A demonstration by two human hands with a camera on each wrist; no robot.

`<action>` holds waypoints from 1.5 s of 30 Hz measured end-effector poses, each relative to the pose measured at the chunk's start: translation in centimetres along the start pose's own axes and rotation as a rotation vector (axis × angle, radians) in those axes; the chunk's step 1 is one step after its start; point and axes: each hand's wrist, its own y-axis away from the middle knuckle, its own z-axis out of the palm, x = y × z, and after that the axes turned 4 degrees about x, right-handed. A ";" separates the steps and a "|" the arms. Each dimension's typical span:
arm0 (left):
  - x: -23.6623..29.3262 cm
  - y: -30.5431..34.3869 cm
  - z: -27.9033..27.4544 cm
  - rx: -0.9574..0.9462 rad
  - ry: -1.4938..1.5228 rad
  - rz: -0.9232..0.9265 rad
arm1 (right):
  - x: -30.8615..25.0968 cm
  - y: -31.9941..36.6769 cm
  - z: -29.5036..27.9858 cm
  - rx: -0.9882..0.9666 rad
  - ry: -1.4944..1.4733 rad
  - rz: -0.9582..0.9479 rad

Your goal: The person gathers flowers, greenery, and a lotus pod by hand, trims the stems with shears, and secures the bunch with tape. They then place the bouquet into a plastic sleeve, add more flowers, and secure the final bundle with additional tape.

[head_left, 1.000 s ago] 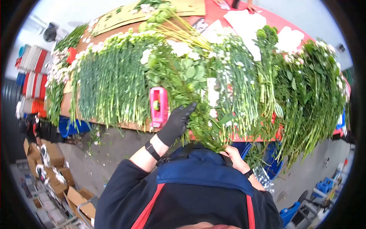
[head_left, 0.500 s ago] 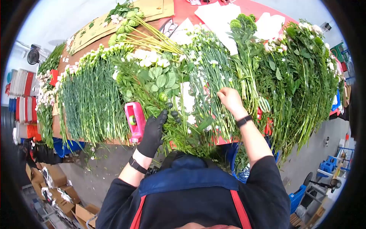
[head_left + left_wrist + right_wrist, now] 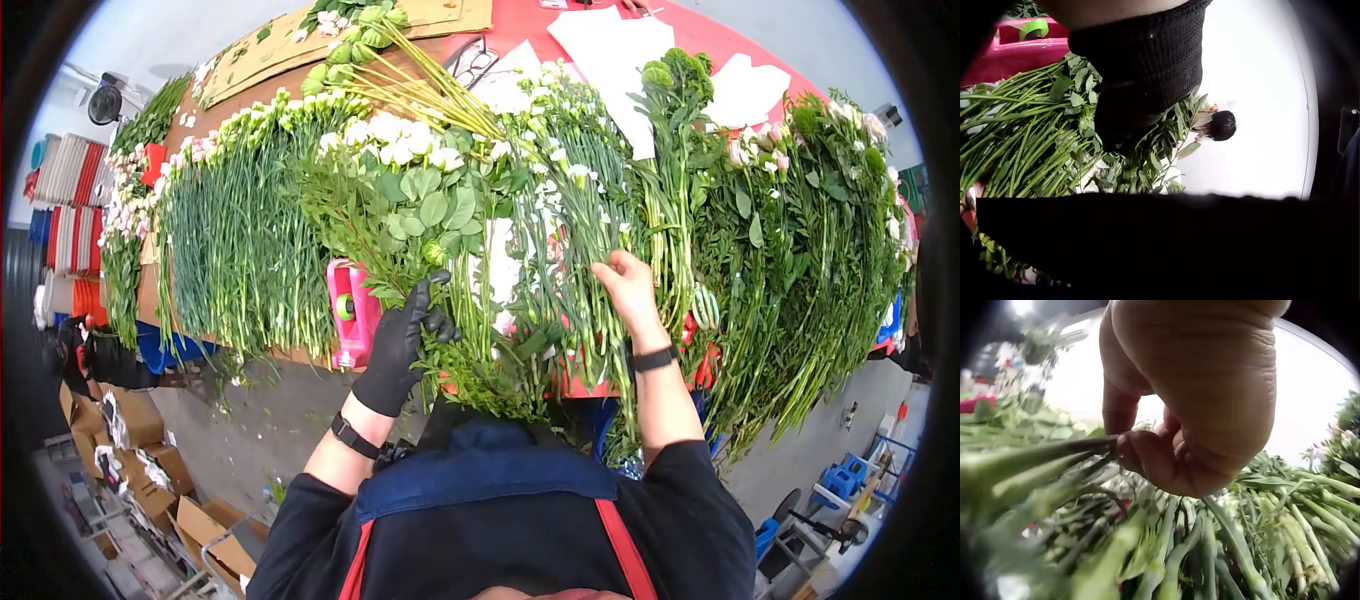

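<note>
My left hand (image 3: 395, 345), in a black glove, grips a bunch of leafy greenery (image 3: 350, 215) that slants up and left over the flowers. A round green bud (image 3: 433, 252) shows just above the gloved fingertips. The glove (image 3: 1141, 69) in the left wrist view hides most of the gripped stems, with leaves (image 3: 1154, 156) sticking out beside it. Bare, my right hand (image 3: 630, 290) is over the row of white-budded flowers (image 3: 580, 180). Its thumb and finger pinch a thin green flower stem (image 3: 1079, 447) in the right wrist view, above more cut stems (image 3: 1204, 544).
A pink tape dispenser (image 3: 345, 335) stands left of the glove. Long rows of green stems (image 3: 250, 230) and a thick foliage heap (image 3: 800, 270) flank the hands. Eyeglasses (image 3: 470, 62) and white paper (image 3: 610, 55) lie farther back. Cardboard boxes (image 3: 215, 530) are on the floor.
My right hand has gone from the lower ends of the greenery up and right to the flower row, and now pinches a stem there. My left hand keeps its grip on the greenery.
</note>
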 end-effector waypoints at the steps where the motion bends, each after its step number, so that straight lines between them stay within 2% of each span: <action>1: 0.0 -0.1 0.1 0.012 0.000 -0.005 | -0.7 1.2 -0.7 0.008 -0.051 0.013; 7: -1.0 -0.8 0.4 -0.008 0.069 -0.021 | -0.7 5.8 -3.8 0.010 -0.281 0.008; 11: -1.3 -1.1 1.9 -0.124 0.118 -0.057 | -0.2 7.4 -4.2 0.009 -0.495 -0.060; 14: -2.5 -2.2 2.7 -0.148 -0.023 -0.069 | -0.4 6.8 -2.3 0.009 -0.559 -0.059; 15: -2.7 -2.3 3.4 -0.224 0.006 -0.034 | -0.7 6.5 -1.4 0.000 -0.565 -0.059; 18: -1.8 -2.2 6.9 -0.202 -0.062 -0.106 | -4.2 6.7 1.5 -0.061 -0.561 -0.003; 19: -2.1 -3.1 7.0 -0.196 -0.137 -0.131 | -3.6 6.6 2.1 -0.109 -0.497 -0.032; 21: -2.8 -4.7 6.7 -0.186 -0.285 -0.186 | -4.9 7.4 3.8 -0.016 -0.396 -0.172; 22: -2.9 -4.7 6.7 -0.209 -0.242 -0.170 | -4.9 7.6 4.2 0.018 -0.308 -0.271; 24: -2.3 -3.9 7.2 -0.260 -0.157 -0.140 | -4.7 7.9 4.9 0.060 -0.403 -0.263; 25: -5.1 -6.3 4.8 -0.369 -0.438 0.238 | -4.3 8.1 5.1 0.082 -0.448 -0.257; 28: -3.7 -5.6 5.0 -0.247 -0.270 -0.095 | -2.9 7.8 4.5 0.182 -0.404 -0.277; 31: -5.5 -6.4 2.8 -0.351 -0.797 0.611 | -3.4 6.3 2.1 0.222 -0.309 -0.151; 32: -5.1 -6.0 2.9 -0.340 -0.609 0.420 | -2.8 5.4 1.2 0.229 -0.259 -0.076; 34: -3.9 -4.8 3.3 -0.311 -0.226 0.039 | -1.5 3.0 0.1 0.401 0.394 -0.522; 35: -3.8 -4.8 3.3 -0.253 -0.177 -0.066 | -3.0 3.5 0.2 0.469 0.614 -0.583; 36: -3.6 -5.1 3.5 -0.198 -0.127 -0.170 | -3.1 3.5 0.1 0.450 0.613 -0.628; 37: -3.4 -5.3 3.5 -0.144 -0.078 -0.272 | -3.0 3.8 0.3 0.262 0.472 -0.565; 38: -3.6 -5.0 3.1 -0.226 -0.272 -0.050 | -2.8 4.7 0.6 0.077 0.332 -0.494; 40: -4.2 -4.2 2.2 -0.388 -0.656 0.403 | -4.1 7.3 2.5 -0.345 0.015 -0.143; 42: -4.7 -4.3 2.1 -0.371 -0.713 0.483 | -3.6 8.5 4.0 -0.252 0.197 -0.358; 45: -5.5 -5.2 1.0 -0.314 -0.896 0.679 | -3.9 9.0 4.1 -0.026 -0.020 -0.352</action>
